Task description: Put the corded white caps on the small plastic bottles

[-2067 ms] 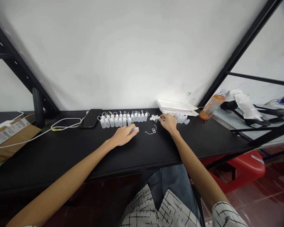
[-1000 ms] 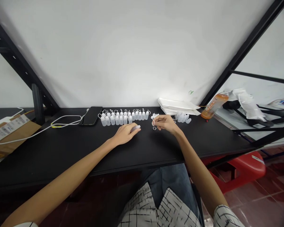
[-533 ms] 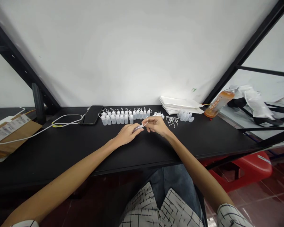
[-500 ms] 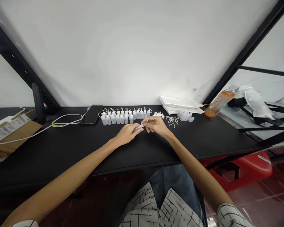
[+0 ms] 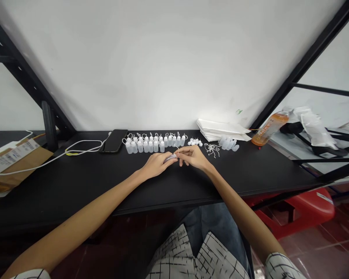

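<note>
My left hand is closed around a small translucent bottle, tilted with its top toward the right. The fingers of my right hand pinch the white cap at the bottle's top, where a thin white strap curls upward. Behind my hands, several small bottles with looped straps stand upright in rows. Right of them lie small white caps, a loose heap of white straps and several translucent bottles without caps.
A black phone with a white cable and a cardboard parcel lie at the left. White sheets rest by the wall. An orange drink bottle leans at the right. A red stool stands below.
My right hand has lowered slightly, and its fingers are now closer against the bottle's top. The left hand keeps its hold on the bottle.
</note>
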### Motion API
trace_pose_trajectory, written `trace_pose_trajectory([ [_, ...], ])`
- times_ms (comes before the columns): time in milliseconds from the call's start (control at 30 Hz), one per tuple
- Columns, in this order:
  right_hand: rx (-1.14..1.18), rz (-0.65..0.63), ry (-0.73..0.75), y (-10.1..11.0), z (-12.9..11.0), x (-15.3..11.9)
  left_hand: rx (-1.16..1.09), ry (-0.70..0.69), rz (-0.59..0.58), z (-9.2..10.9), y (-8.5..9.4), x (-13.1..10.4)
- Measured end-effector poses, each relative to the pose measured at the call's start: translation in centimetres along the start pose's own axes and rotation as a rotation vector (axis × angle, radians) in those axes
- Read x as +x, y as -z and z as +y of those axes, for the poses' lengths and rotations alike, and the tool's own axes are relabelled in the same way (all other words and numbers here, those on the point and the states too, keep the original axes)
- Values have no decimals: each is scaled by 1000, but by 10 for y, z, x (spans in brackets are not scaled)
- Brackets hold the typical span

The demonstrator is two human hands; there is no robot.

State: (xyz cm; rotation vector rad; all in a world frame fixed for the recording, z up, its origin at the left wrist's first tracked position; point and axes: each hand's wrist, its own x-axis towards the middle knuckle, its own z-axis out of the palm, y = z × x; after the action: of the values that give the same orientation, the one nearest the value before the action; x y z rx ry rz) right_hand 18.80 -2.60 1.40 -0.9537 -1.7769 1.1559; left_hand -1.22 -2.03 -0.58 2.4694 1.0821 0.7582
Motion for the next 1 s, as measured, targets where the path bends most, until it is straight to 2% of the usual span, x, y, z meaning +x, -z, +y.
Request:
trace_pose_trajectory([
  [300,39,-68,-35,6,-2,-2,48,-30,-32,2,2,-1],
  [600,19,-133,-52,8,-4,-4,60,20,-73,4,3,-1],
  [1000,-54,-50,-16,2,0,-4,130,-7,-91,6,6,-4],
])
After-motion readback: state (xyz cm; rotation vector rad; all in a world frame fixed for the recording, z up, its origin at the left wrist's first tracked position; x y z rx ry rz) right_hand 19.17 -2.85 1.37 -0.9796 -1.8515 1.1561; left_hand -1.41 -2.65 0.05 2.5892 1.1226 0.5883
